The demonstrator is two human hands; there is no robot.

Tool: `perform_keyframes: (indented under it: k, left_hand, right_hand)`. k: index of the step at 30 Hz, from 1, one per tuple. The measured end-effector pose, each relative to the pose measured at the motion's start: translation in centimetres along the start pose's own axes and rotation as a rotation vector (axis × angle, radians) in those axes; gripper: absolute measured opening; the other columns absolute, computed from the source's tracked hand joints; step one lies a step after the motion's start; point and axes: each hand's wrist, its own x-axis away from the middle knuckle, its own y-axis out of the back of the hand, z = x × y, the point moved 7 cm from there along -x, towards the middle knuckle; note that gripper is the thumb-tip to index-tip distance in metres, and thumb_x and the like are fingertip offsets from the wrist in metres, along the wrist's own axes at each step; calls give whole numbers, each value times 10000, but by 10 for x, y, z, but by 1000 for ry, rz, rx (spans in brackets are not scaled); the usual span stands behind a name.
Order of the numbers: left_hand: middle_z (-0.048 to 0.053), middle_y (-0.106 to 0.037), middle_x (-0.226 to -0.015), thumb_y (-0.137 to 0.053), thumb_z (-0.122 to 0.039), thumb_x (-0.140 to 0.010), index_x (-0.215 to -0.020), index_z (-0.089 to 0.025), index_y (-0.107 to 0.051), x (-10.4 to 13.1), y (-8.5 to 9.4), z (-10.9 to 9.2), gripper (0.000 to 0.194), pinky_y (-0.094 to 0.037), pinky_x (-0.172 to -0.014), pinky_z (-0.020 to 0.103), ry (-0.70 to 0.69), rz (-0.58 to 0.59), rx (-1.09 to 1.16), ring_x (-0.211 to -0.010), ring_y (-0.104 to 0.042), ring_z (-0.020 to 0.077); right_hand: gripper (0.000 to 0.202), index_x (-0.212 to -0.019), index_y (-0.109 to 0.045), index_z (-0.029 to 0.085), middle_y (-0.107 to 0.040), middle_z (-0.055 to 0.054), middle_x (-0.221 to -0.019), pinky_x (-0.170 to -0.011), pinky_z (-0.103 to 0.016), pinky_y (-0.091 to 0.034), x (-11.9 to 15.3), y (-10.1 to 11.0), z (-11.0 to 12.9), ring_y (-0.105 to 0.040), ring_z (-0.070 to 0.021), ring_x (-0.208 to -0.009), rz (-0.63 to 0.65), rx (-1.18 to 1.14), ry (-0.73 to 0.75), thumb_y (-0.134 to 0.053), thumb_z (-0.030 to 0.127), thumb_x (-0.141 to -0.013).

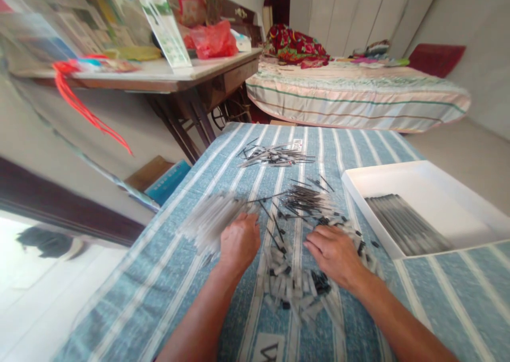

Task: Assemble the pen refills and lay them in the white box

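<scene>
My left hand [240,241] is at the right end of a pile of frosted, translucent pen barrels [213,216], its fingers curled in. What those fingers hold, if anything, is hidden. My right hand [333,249] reaches down onto loose small pen parts, its fingers bunched and their tips out of sight. Thin black refills [305,198] lie heaped just beyond it. Between and below both hands spread clear pen caps [285,282] mixed with small black plugs [320,282].
A white box [462,192] on the right holds a row of dark-filled pens [402,221]. Another heap of pen parts [277,156] lies at the far end of the striped cloth [159,293]. Beyond stand a desk [167,83] and a bed [358,93].
</scene>
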Motion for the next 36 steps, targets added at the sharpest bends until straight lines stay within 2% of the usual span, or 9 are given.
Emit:
perform_keyframes:
  k: [7,14,19,27,36]
  left_hand:
    - [88,-594,-938,-404,-215,-830,-894,-171,-590,0,2,3,202,-450,-676,281,73,29,-109,-862,-595,217]
    - [108,-585,-923,-399,-208,-822,-829,-153,-621,-2,-5,-1,228,-464,-671,313,56,41,-179,-875,-577,246]
    - [124,-602,-931,-405,-211,-811,-864,-139,-623,-6,-4,-3,235,-469,-691,323,49,48,-164,-883,-588,253]
    - [112,-613,-928,-420,-221,-793,-867,-165,-605,-6,0,1,207,-468,-683,301,48,57,-135,-873,-598,235]
    - [117,-624,-922,-427,-180,-786,-904,-150,-575,-4,-1,-3,192,-460,-717,307,31,89,-83,-891,-615,241]
  right_hand:
    - [238,-721,-621,186,-571,-24,-690,-670,-271,-336,-8,-2,-4,-521,-152,-671,-38,13,-64,-447,235,-875]
    - [145,-757,-625,191,-579,-39,-760,-673,-287,-335,-20,-7,-13,-520,-181,-731,7,113,-146,-507,226,-832]
    - [144,-792,-625,183,-573,-66,-793,-691,-305,-324,-30,-9,-14,-502,-201,-788,27,177,-173,-497,231,-838]
    - [151,-829,-628,182,-541,-98,-846,-673,-334,-304,-39,-16,-12,-455,-232,-825,68,245,-178,-478,160,-822]
    - [158,-719,-617,177,-545,-92,-839,-672,-337,-295,-37,-16,-3,-440,-231,-815,54,273,-136,-491,154,-811]
